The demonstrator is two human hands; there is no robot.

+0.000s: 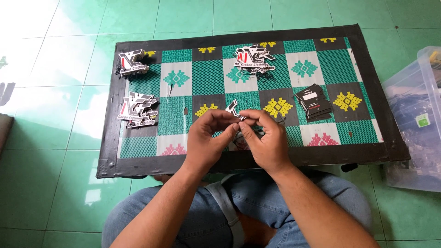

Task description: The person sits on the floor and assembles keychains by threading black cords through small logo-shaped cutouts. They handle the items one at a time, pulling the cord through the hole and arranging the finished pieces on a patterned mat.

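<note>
Both my hands meet over the near edge of a low table [138, 163] covered with a green, black and white patterned mat. My left hand [206, 138] and my right hand [262, 140] pinch together one small black, white and red die-cut tag [232, 109] at the fingertips. A few more tags lie half hidden under my hands. Three piles of the same tags lie on the mat: one at the far left [132, 62], one at the left [138, 109] and one at the far middle [251, 59]. A stack of black cards [313, 102] sits to the right.
A clear plastic bin [415, 119] with bags inside stands on the green tiled floor [46, 138] right of the table. I sit on the floor in blue jeans [257, 193], knees under the table's near edge.
</note>
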